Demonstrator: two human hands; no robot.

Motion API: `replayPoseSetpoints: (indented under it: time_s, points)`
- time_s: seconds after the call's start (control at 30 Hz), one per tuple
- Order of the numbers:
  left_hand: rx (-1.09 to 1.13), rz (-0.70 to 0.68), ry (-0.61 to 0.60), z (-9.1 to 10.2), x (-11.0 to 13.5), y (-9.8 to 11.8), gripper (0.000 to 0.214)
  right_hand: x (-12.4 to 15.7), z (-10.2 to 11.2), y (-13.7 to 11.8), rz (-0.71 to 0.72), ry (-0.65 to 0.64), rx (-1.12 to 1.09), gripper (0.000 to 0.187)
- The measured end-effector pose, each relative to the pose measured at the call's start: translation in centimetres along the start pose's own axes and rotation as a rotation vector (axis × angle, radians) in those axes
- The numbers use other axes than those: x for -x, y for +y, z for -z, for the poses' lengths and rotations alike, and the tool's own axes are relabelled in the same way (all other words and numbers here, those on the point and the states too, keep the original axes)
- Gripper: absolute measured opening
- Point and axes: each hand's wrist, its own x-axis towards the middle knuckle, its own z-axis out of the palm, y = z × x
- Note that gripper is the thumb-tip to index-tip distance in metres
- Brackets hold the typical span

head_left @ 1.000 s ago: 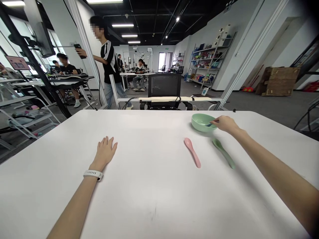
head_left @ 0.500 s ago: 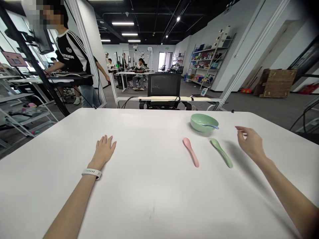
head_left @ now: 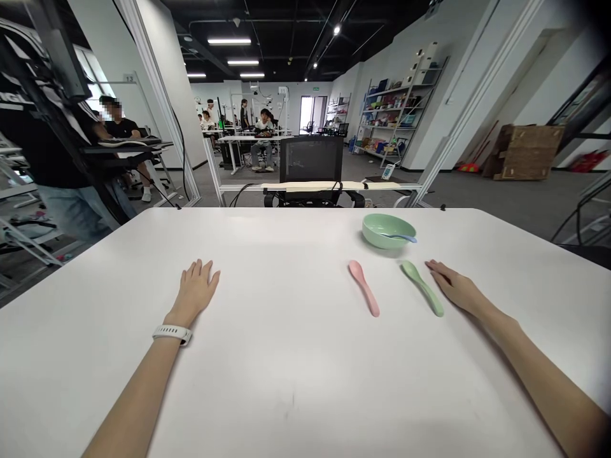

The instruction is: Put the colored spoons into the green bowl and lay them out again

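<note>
My left hand point(head_left: 195, 291) lies flat on the white table point(head_left: 286, 356), fingers spread, holding nothing. On the right, my right hand point(head_left: 456, 287) rests on the tabletop with its fingers stretched out and nothing in it. Just left of it lies a green spoon point(head_left: 422, 287), apart from the fingers. A pink spoon point(head_left: 364, 288) lies further left, its bowl end pointing away from me. Behind the spoons stands a green bowl point(head_left: 384, 224), and a blue spoon point(head_left: 401, 238) leans inside it with its handle tip over the rim.
A black mesh chair point(head_left: 311, 160) stands beyond the far table edge, behind a metal frame bar point(head_left: 305, 186). A person in dark clothes point(head_left: 71, 203) is at the left, beside a stand. Shelves point(head_left: 401, 108) and a wooden crate point(head_left: 529, 152) are further back on the right.
My right hand has come down onto the table and moved left toward the green spoon, its fingers straightening. My left hand stays in place. The person at the left has moved further left.
</note>
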Motion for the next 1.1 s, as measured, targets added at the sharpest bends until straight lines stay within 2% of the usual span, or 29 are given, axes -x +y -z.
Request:
replayPoseSetpoints:
  time_s: [0.1,0.2,0.3,0.37,0.43,0.47,0.57,0.63,0.9,1.0,1.1]
  points:
    - [0.003,0.008,0.009,-0.1,0.0,0.1,0.073,0.0,0.6,-0.4,0.004,0.039,0.017,0.052]
    - [0.006,0.015,0.01,-0.1,0.1,0.1,0.072,-0.7,1.8,-1.7,-0.002,0.202,0.039,0.056]
    - [0.008,0.015,0.001,0.1,0.1,0.3,0.072,-2.4,3.6,-4.2,0.059,0.35,0.034,0.053]
    - [0.002,0.014,-0.001,0.3,0.2,0.4,0.071,-3.9,4.7,-6.5,0.131,0.364,0.049,0.048]
    - [-0.009,0.015,-0.004,0.5,0.2,0.6,0.07,-5.6,5.6,-9.0,0.175,0.293,0.119,0.043]
    - [-0.016,0.018,-0.009,0.6,0.2,0.7,0.069,-6.4,5.9,-10.2,0.181,0.218,0.183,0.042]
    - [-0.029,0.028,-0.027,0.9,0.2,0.9,0.067,-8.5,6.2,-13.4,0.141,-0.021,0.396,0.038]
    - [-0.03,0.031,-0.03,0.9,0.2,0.9,0.067,-9.6,5.8,-14.8,0.099,-0.109,0.469,0.032]
    - [-0.019,0.025,-0.016,0.3,0.1,0.7,0.071,-11.2,3.8,-16.9,-0.002,-0.261,0.498,0.028]
    - [-0.017,0.029,-0.023,0.2,0.0,0.5,0.07,-11.2,3.8,-17.3,0.009,-0.271,0.489,0.022]
    - [-0.022,0.036,-0.037,0.2,-0.1,0.4,0.07,-11.0,4.2,-17.5,0.027,-0.232,0.487,0.024]
